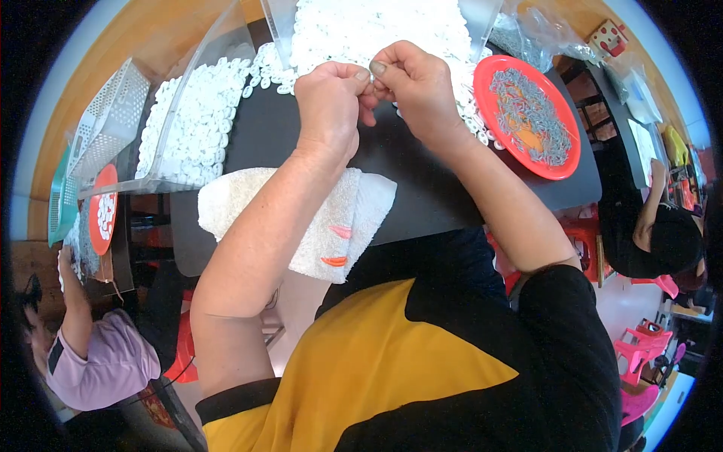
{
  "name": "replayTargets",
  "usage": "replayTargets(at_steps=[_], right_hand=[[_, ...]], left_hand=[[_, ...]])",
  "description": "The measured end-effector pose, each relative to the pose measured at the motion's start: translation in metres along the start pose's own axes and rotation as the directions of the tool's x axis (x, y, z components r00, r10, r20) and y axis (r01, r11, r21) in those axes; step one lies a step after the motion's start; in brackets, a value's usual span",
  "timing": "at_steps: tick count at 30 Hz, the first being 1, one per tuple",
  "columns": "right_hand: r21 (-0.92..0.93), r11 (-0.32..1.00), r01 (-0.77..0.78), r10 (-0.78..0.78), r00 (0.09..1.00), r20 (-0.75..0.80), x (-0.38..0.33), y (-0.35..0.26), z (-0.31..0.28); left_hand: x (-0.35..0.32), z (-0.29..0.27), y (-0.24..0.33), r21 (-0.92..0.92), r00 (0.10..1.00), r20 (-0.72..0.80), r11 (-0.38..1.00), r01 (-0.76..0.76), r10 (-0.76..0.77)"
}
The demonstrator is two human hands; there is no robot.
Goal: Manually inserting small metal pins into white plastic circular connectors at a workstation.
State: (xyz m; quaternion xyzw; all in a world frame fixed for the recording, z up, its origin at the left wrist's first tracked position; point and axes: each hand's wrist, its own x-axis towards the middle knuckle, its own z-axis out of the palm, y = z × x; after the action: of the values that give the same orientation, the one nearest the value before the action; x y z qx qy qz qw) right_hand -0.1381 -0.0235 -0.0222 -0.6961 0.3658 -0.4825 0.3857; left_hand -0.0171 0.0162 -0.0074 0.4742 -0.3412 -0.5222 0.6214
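My left hand [331, 102] and my right hand [422, 87] meet above the far part of a dark table [422, 181]. Thumb and fingers of both are pinched together at the tips, around something tiny and pale that I cannot make out. Just beyond them spreads a big heap of small white oval pieces [376, 34] with holes, overexposed in the light. More of these ovals lie loose on the table around my hands. Beside my right hand, a round red plate [488, 109] holds many thin grey strips, with a few reddish ones among them.
A folded cream towel [248, 200] hangs over the near table edge, below my left forearm. At left stands a clear bin [124, 187] of white ovals, beside a white perforated basket [113, 113]. Plastic bags [538, 38] lie far right. Other people sit at both sides.
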Motion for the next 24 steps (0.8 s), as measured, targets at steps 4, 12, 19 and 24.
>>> replayTargets(at_steps=[4,12,19,24], right_hand=[[0.142,0.989,-0.027,0.03,0.999,-0.015,-0.004,-0.002,0.008],[0.246,0.966,-0.074,0.065,0.997,0.047,0.003,-0.008,-0.006],[0.183,0.981,-0.064,0.063,0.998,0.007,0.009,-0.004,-0.014],[0.113,0.991,-0.068,0.059,0.995,0.086,0.01,-0.004,-0.017]], left_hand=[[-0.001,-0.001,-0.001,-0.017,0.999,-0.044,1.0,-0.019,0.018],[0.005,-0.005,0.001,-0.042,0.999,0.013,0.998,-0.053,0.053],[0.004,-0.003,0.001,-0.014,0.999,0.014,0.999,-0.028,0.029],[0.004,-0.002,0.001,-0.007,1.0,0.025,1.0,-0.017,0.017]])
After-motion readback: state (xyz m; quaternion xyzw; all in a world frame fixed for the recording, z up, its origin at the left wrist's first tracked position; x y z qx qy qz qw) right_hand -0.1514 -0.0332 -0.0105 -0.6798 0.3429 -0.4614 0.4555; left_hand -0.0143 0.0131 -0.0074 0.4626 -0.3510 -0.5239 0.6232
